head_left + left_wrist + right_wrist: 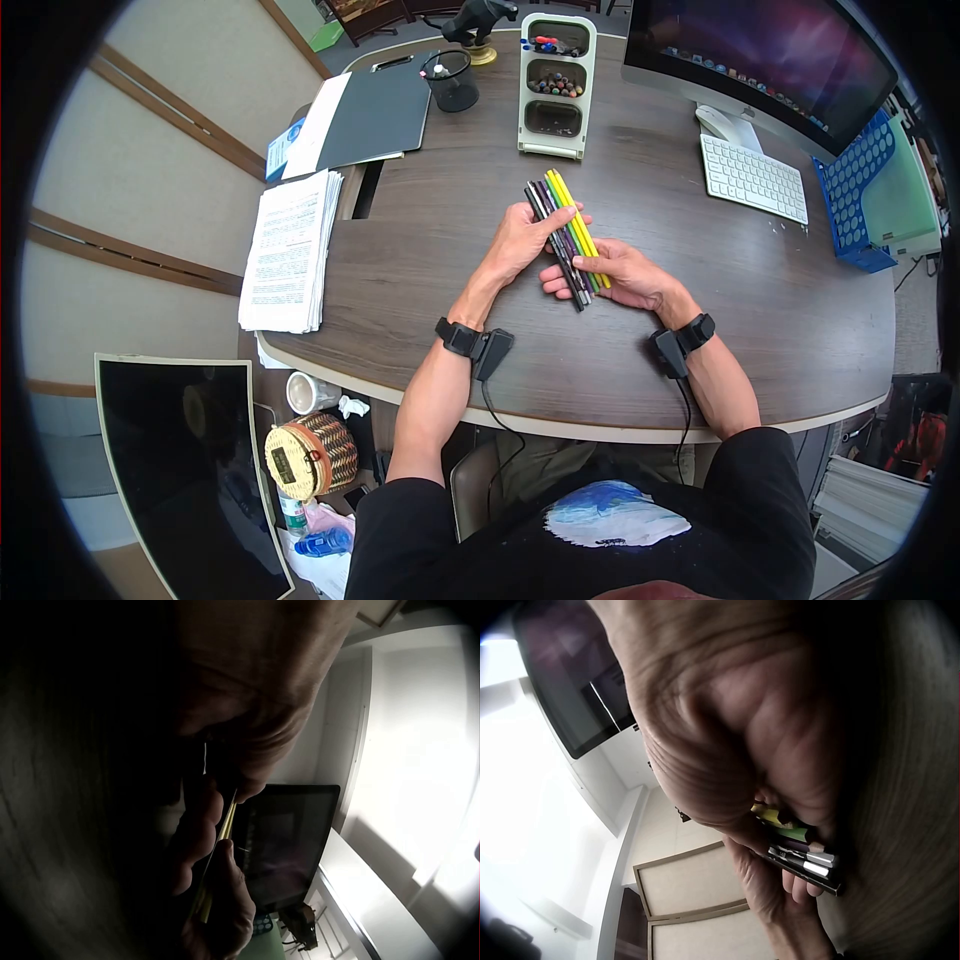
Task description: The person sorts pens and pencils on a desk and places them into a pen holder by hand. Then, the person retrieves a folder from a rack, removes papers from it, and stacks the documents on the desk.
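Over the middle of the desk, both hands hold a flat bundle of pencils (pixel 572 240), with yellow, green, purple and black ones side by side. The left hand (pixel 517 240) grips its upper part, thumb laid across the top. At the lower end the right hand (pixel 632 275) pinches the bundle, thumb above and fingers below. The right wrist view shows the pencil ends (pixel 802 855) sticking out below the right palm, some with silver and white tips. In the dark left wrist view, a yellow pencil (pixel 228 825) shows between the fingers.
Beyond the hands stands a white three-tier holder (pixel 551 152) with pens in it. A keyboard (pixel 755 178), mouse (pixel 715 121) and monitor (pixel 770 60) are at the right. Stacked papers (pixel 290 250), a dark folder (pixel 378 115) and a mesh pen cup (pixel 455 90) lie left.
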`<state>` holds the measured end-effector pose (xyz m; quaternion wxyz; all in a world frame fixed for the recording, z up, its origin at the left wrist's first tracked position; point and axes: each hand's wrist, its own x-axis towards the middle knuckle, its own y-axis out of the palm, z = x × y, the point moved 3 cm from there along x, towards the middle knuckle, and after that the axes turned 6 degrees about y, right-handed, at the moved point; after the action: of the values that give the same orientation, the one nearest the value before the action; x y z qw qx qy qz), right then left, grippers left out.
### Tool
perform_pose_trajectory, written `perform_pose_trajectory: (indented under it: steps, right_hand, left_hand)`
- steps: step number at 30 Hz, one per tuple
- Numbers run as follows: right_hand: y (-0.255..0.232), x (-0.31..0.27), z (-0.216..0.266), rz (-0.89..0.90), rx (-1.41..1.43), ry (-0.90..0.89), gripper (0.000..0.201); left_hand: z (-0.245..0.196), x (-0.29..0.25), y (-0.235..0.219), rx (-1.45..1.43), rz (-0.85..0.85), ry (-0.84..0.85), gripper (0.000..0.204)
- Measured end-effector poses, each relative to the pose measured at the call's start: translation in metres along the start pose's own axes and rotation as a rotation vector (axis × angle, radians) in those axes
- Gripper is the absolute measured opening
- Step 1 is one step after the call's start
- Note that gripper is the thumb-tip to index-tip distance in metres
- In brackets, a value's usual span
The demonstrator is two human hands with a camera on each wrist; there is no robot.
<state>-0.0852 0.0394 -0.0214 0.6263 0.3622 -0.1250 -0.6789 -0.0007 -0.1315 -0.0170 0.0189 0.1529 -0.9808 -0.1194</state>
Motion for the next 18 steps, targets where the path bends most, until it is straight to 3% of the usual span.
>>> perform_pose_trajectory:
  steps: [18]
  right_hand:
    - [0.0005, 0.0006, 0.0013, 0.013, -0.008, -0.009, 0.046]
  left_hand:
    - [-0.0027, 0.0, 0.0007, 0.025, 0.008, -0.046, 0.048]
